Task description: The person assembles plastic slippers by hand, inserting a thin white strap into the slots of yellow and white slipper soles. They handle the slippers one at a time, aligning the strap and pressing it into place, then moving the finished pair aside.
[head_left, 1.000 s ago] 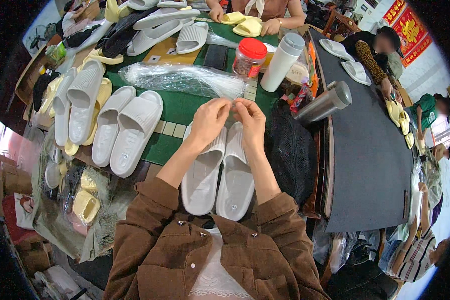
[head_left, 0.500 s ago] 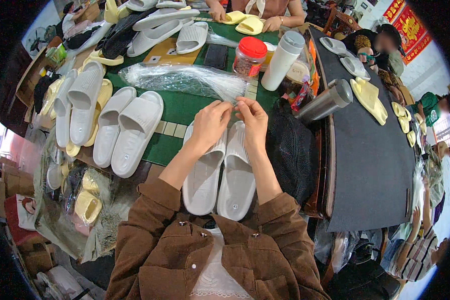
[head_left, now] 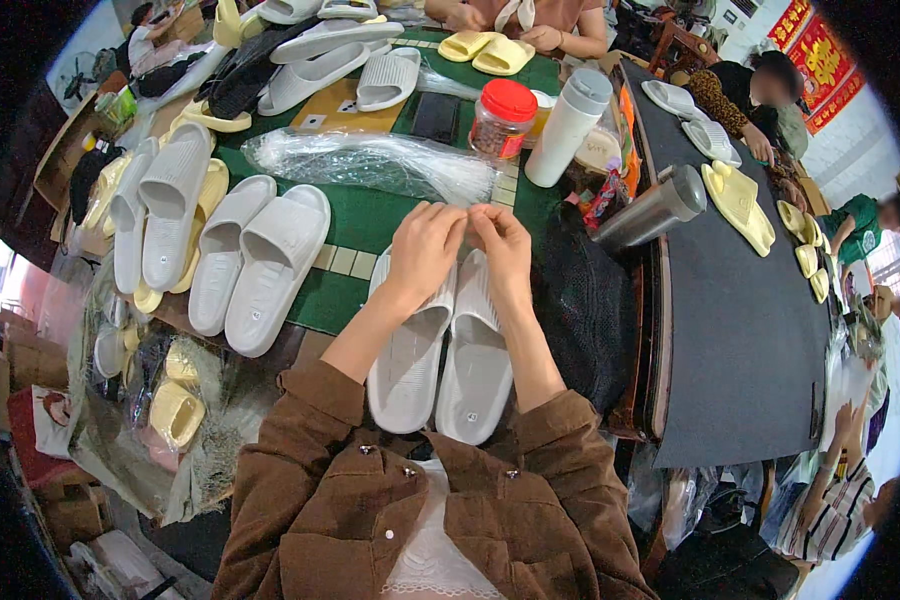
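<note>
My left hand [head_left: 428, 252] and my right hand [head_left: 503, 245] meet fingertip to fingertip over the near edge of the table. Both are pinched closed; whatever is between the fingers is too small or too hidden to make out. Right below them lies a pair of grey slippers, the left slipper [head_left: 406, 375] and the right slipper [head_left: 475, 370] side by side with heels toward me. My hands and wrists partly cover their straps. Just beyond my fingertips is a clear plastic bag [head_left: 370, 160] of thin white strands, its bunched end nearest my hands.
Another grey pair [head_left: 275, 270] sits to the left, beside stacked grey and yellow slippers. A red-lidded jar [head_left: 501, 120], a white bottle [head_left: 568, 128] and a steel tumbler [head_left: 655, 208] stand right of the bag. Across the table, a person sits behind yellow slippers [head_left: 503, 56].
My hands have come slightly lower, with the right fingers curled in closer to the left. Across the table, the other person's hands have drawn back from the yellow slippers.
</note>
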A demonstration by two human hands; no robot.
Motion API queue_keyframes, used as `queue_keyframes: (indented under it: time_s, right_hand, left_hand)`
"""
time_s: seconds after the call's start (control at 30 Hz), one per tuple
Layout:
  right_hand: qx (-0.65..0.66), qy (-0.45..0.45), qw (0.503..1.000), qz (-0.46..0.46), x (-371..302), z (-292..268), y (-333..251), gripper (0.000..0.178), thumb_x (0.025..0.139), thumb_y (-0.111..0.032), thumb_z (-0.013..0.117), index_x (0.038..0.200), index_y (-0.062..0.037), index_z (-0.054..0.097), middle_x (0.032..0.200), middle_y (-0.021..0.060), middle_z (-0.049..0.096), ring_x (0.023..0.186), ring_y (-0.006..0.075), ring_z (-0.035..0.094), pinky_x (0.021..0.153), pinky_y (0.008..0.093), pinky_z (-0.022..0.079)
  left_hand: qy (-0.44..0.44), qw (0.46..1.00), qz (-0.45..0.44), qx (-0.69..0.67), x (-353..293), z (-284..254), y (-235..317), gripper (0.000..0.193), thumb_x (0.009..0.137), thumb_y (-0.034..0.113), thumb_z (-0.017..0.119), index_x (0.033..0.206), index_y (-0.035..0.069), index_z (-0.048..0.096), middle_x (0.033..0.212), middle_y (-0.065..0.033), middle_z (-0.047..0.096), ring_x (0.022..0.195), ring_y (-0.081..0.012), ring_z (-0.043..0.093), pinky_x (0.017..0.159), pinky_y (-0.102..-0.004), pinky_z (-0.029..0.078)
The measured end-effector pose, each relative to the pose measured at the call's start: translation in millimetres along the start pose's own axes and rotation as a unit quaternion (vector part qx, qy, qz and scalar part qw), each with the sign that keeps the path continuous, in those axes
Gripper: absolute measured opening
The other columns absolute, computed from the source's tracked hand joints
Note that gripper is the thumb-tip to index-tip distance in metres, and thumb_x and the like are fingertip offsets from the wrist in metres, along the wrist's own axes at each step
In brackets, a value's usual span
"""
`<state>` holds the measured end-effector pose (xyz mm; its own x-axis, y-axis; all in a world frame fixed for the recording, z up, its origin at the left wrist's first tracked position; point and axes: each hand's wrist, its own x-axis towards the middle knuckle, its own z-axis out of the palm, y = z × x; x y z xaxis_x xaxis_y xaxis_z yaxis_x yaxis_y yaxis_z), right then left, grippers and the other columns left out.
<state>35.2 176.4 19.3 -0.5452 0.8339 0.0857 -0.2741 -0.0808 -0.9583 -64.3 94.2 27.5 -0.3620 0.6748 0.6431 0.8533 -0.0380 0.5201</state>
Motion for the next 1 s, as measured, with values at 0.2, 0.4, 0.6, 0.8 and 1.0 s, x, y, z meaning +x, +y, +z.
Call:
queue_keyframes:
  time_s: [0.2,0.4,0.6,0.8,1.0]
  right_hand:
    - [-0.006,0.02,0.999,-0.034,-1.1,-0.9,2.1,0.014,0.094,-0.012,0.063,0.102,-0.0009,0.066,0.094,0.0013,0.066,0.08,0.0085,0.059,0.07,0.0231,0.049]
    - [0.017,0.041,0.998,-0.05,0.3,-2.1,-0.2,0.017,0.095,-0.013,0.061,0.104,-0.0004,0.067,0.095,0.0029,0.066,0.079,0.0089,0.06,0.069,0.0236,0.05]
    - [-0.001,0.04,0.997,-0.068,-1.6,-1.8,-1.1,0.018,0.095,-0.014,0.061,0.106,-0.0003,0.067,0.097,0.0034,0.067,0.08,0.0085,0.06,0.07,0.0235,0.051]
    - [-0.012,0.022,0.998,-0.055,-1.3,-1.9,-0.3,0.018,0.095,-0.013,0.062,0.106,0.0005,0.068,0.099,0.0041,0.068,0.081,0.0091,0.062,0.071,0.0242,0.052]
    - [-0.047,0.012,0.994,-0.095,-1.4,2.0,2.0,0.02,0.095,-0.012,0.061,0.106,0.0021,0.069,0.099,0.006,0.067,0.083,0.0119,0.064,0.073,0.0251,0.052]
  left_hand:
    - [0.021,0.999,0.013,-0.027,1.9,-1.2,2.4,0.009,0.089,0.01,0.059,0.085,0.003,0.063,0.082,-0.0132,0.064,0.079,-0.0339,0.059,0.073,-0.0443,0.047]
    - [0.028,0.999,0.03,-0.014,1.7,3.3,-4.2,0.008,0.088,0.01,0.059,0.085,0.003,0.062,0.081,-0.0125,0.063,0.078,-0.0334,0.059,0.072,-0.0438,0.046]
    - [0.006,1.0,0.021,-0.003,0.9,1.2,-1.4,0.007,0.088,0.009,0.058,0.085,0.004,0.062,0.08,-0.0121,0.062,0.079,-0.0331,0.058,0.072,-0.0435,0.046]
    - [0.004,0.999,0.035,-0.002,1.0,0.4,-3.1,0.008,0.088,0.01,0.057,0.087,0.004,0.062,0.082,-0.0127,0.062,0.08,-0.0339,0.058,0.073,-0.0439,0.045]
    - [0.004,1.0,0.028,-0.009,2.2,-1.8,0.1,0.009,0.09,0.008,0.057,0.088,0.002,0.062,0.083,-0.0138,0.063,0.079,-0.035,0.059,0.074,-0.0428,0.045]
